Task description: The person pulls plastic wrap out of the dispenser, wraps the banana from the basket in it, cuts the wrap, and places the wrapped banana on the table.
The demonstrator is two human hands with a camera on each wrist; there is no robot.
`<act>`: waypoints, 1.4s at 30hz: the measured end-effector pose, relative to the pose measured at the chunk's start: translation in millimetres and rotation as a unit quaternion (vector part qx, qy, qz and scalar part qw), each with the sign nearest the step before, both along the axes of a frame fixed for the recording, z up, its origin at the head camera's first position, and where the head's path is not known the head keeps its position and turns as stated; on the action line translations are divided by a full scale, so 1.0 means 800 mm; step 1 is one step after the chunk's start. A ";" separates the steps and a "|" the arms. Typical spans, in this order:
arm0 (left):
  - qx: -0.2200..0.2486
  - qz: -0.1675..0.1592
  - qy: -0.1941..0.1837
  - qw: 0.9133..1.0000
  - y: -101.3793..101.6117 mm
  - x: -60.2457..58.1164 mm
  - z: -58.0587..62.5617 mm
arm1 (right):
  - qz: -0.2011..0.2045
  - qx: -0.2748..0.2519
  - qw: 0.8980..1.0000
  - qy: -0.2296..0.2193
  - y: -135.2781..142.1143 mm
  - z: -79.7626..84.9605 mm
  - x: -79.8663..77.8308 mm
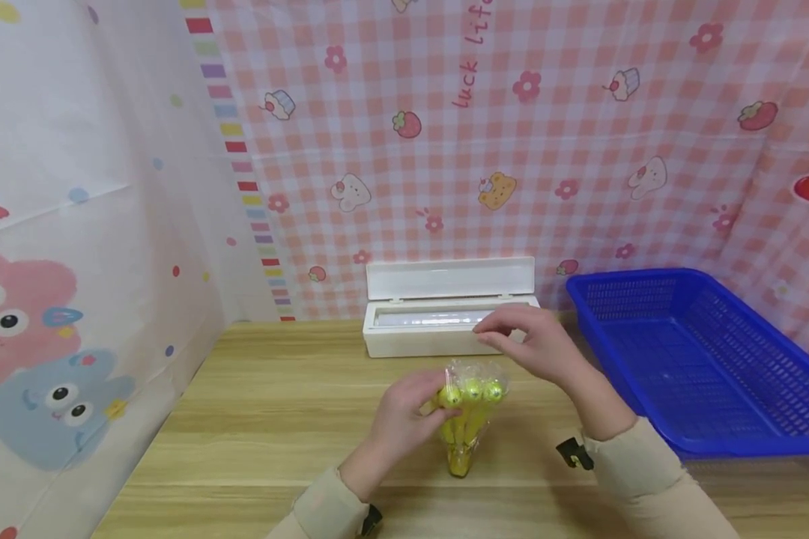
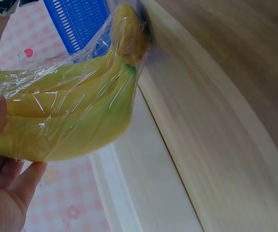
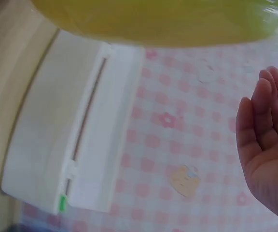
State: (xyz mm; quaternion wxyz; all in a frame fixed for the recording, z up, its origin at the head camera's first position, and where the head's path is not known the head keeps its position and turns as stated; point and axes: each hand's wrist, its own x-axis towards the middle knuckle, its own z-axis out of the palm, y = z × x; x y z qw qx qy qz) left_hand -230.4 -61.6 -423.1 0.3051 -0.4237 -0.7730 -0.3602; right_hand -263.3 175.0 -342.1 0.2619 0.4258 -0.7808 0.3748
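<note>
A bunch of yellow bananas [image 1: 468, 423], wrapped in clear plastic film, stands with its stem end down at the wooden table. My left hand [image 1: 404, 415] grips the bunch from the left side, near the upper tips; in the left wrist view, thumb and fingers hold the wrapped bananas [image 2: 76, 108], with creased film around the stem. My right hand [image 1: 539, 343] hovers above and to the right of the bunch, in front of the film box, fingers relaxed and holding nothing. Loose film sticks up over the banana tips. Behind them sits a white cling film box [image 1: 411, 344], lid raised, with a roll inside.
A blue plastic basket [image 1: 647, 397] with perforated walls stands at the right. A pink checked cloth [image 1: 431, 172] hangs behind the table [image 1: 276, 419], and a white patterned cloth [image 1: 141, 247] hangs at the left.
</note>
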 end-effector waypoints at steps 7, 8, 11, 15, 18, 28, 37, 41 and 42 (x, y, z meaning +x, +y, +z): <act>0.008 0.001 0.016 1.000 -0.005 0.000 -0.004 | 0.007 -0.036 0.990 0.133 0.015 -0.001 0.034; 0.008 0.002 0.017 1.000 -0.005 0.000 -0.004 | 0.008 -0.038 0.988 0.150 0.015 -0.004 0.038; 0.006 0.003 0.008 1.000 -0.005 0.001 -0.003 | 0.009 -0.038 0.980 0.194 0.013 -0.014 0.049; 0.005 0.005 -0.002 1.000 -0.005 0.002 -0.002 | -0.004 -0.036 0.974 0.222 0.006 -0.028 0.060; 0.004 0.005 0.000 1.000 -0.005 0.002 -0.002 | -0.023 -0.023 0.971 0.235 0.001 -0.035 0.064; 0.004 0.005 0.004 1.000 -0.005 0.002 -0.003 | -0.049 0.005 0.970 0.237 -0.007 -0.057 0.062; 0.005 0.005 0.002 1.000 -0.006 0.000 -0.005 | -0.061 0.016 0.980 0.189 -0.010 -0.067 0.064; 0.005 0.004 0.015 1.000 -0.005 -0.001 -0.007 | -0.070 0.041 0.987 0.142 -0.009 -0.073 0.066; 0.006 0.003 0.015 1.000 -0.005 -0.001 -0.007 | -0.072 0.045 0.988 0.133 -0.008 -0.074 0.066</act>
